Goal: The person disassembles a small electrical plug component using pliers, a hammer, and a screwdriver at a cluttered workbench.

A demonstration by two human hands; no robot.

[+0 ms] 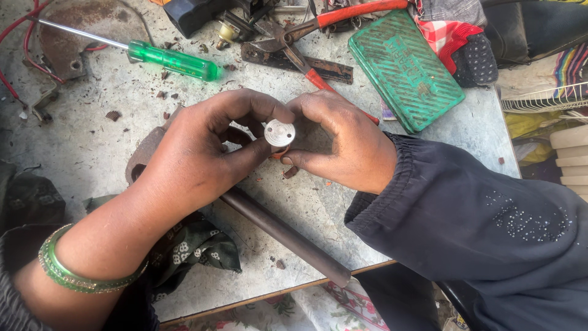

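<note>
- Holding a small round metal disc (279, 132) between them, the left hand (199, 153) and the right hand (343, 147) met just above the worn grey table (92, 141), near its middle
- The disc faced up toward the camera, pale and flat, with a few small holes on its face; whatever lay under it was hidden by the fingers
- By the look of it the work was mid-way: the piece was in hand and being held or fitted, and nothing showed it as finished or put down
- The left hand's fingers (245, 107) were curled closed around the disc, thumb below and forefinger arched over it
- The right hand's fingers (306, 110) were likewise closed on the disc's other edge, pinching it from the side
- A dark rod (288, 236) lay slantwise on the table under the hands, touching neither as far as could be told
- A green-handled screwdriver (171, 60), red-handled pliers (312, 37) and a green ribbed tin (404, 68) lay further back, well apart from the hands and untouched
- Small rusty scraps (113, 115) were scattered about the table
</note>
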